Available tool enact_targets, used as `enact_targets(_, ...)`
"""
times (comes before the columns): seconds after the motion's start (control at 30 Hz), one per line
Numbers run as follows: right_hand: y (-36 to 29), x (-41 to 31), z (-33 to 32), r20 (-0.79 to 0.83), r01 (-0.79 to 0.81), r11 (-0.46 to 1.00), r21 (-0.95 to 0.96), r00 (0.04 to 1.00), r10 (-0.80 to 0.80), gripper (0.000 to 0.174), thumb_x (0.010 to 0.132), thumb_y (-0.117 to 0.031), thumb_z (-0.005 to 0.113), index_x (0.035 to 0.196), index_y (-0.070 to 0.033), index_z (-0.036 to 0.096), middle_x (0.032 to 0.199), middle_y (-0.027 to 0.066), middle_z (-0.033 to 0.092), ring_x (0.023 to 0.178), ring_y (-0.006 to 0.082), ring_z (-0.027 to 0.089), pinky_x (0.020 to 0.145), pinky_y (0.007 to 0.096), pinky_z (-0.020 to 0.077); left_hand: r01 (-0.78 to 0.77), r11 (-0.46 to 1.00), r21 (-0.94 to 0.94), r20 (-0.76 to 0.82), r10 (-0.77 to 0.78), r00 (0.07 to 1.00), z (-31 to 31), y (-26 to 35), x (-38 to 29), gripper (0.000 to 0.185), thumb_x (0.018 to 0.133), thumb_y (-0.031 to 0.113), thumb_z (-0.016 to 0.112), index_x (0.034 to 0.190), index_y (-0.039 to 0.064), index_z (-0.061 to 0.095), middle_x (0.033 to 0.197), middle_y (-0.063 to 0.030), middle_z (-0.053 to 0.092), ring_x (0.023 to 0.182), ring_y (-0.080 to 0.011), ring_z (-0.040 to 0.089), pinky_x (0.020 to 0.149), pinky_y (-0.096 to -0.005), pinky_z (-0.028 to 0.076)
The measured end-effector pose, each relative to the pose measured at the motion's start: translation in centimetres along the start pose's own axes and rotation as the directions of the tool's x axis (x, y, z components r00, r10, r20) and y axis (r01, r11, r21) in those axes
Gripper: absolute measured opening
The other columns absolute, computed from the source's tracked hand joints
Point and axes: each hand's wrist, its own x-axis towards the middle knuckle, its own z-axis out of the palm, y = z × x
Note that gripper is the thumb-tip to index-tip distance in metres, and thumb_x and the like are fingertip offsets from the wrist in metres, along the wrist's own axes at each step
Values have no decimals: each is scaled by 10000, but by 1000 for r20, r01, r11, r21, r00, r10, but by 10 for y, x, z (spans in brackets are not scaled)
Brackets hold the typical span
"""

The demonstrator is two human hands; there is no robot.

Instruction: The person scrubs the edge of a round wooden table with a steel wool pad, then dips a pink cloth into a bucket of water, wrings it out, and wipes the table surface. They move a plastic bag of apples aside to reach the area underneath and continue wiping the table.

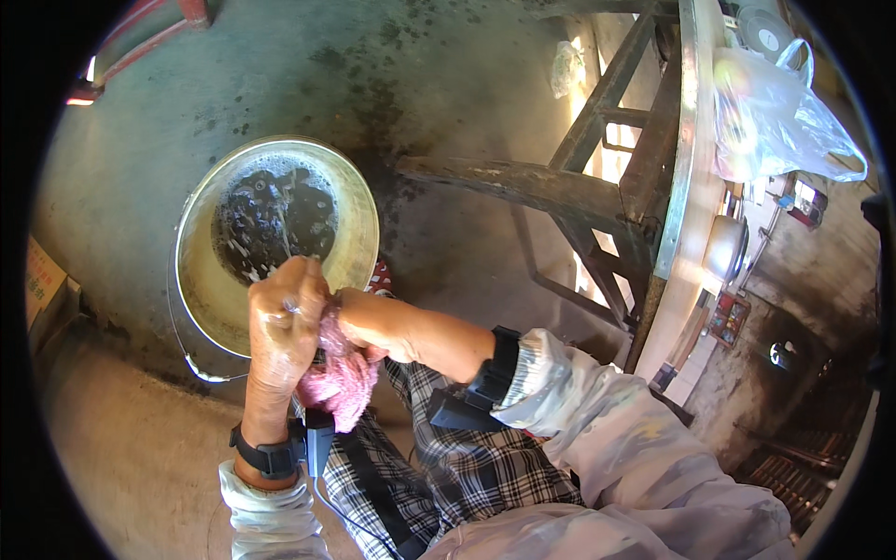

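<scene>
My left hand and my right hand are both closed around a wet pink cloth, close together at the near rim of a metal bucket. The cloth's loose end hangs bunched below my fists, over my plaid trousers. From my fists a thin stream of water runs into the bucket. Dark, foamy water fills its bottom, with bubbles and splashes on the surface. A thin wire handle droops outside the bucket on the left. The part of the cloth inside my fists is hidden.
A wooden table with angled legs stands on the right, a clear plastic bag on its top. A cardboard box is at the left edge, red bars at the upper left. Dark wet spots mark the concrete floor.
</scene>
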Motion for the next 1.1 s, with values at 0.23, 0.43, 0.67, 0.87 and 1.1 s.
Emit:
enact_targets(0.23,-1,10,3,-73,127,991,-35,989,-129,160,758,-51,481,777,56,598,644,118,578,551,187,555,445,335,407,43,985,-169,-324,-97,941,-2,-36,-3,458,947,323,281,822,-27,550,715,-75,546,689,-142,504,656,-268,405)
enact_targets(0.43,19,20,13,-153,269,478,-836,723,-674,162,709,-100,553,721,52,607,641,240,578,643,365,596,599,414,466,365,489,-792,-5,-604,797,-16,-67,-14,552,907,448,346,1145,-29,489,1142,-136,528,1035,-223,515,912,-345,392)
enact_targets(0.67,28,29,6,-121,88,372,-924,856,-503,129,679,-107,542,625,-17,617,692,158,620,844,285,596,730,368,462,333,441,-834,162,-380,911,-21,-53,-20,596,832,423,521,1191,-47,445,1205,-183,493,1102,-287,487,972,-395,360)
enact_targets(0.87,15,40,4,-169,44,515,-856,918,-359,125,675,-104,561,650,-6,634,643,189,607,651,339,616,621,396,486,196,788,-584,-43,-272,961,-11,-29,-20,204,834,121,583,949,-47,598,997,-139,606,893,-183,577,835,-290,442)
enact_targets(1.1,19,54,15,-203,97,605,-791,890,-408,182,726,-110,521,687,39,618,709,241,598,712,368,608,622,422,476,168,654,-738,-283,-526,802,-3,-21,-11,236,887,212,521,773,8,552,653,-40,525,566,-109,486,509,-237,402)
